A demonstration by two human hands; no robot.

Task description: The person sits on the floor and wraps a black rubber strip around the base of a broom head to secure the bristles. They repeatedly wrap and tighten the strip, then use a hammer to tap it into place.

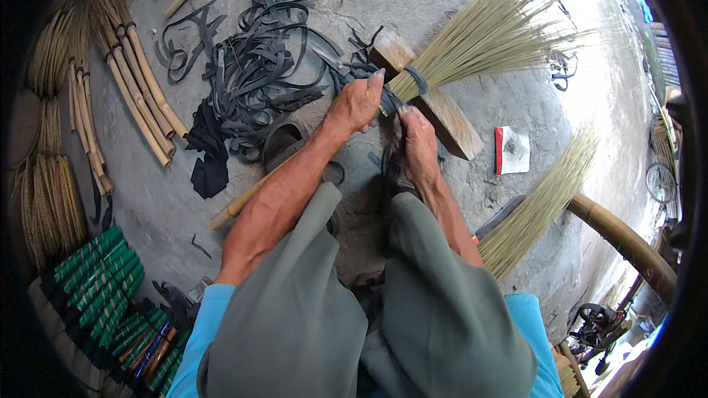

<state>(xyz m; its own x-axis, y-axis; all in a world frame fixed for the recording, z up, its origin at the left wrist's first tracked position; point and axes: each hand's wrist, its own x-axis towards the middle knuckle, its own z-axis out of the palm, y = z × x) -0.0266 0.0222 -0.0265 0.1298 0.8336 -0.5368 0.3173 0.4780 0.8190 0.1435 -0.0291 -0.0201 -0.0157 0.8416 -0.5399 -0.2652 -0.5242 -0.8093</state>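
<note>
A broom head of pale straw bristles [487, 33] lies across a wooden block [446, 119] on the concrete floor, bound near its base by a dark rubber band [418, 79]. My left hand [358, 103] grips the bound neck of the broom where it meets the bamboo handle [247, 195]. My right hand [417, 146] is closed around a dark rubber strip that runs down from the neck. Both forearms come up between my grey-trousered knees.
A tangle of black rubber strips [258, 66] lies left of the broom. Bundled bamboo handles [136, 81] and green-wrapped handles [99, 280] lie far left. A second broom [542, 202] rests at right, near a red-and-white packet [511, 150].
</note>
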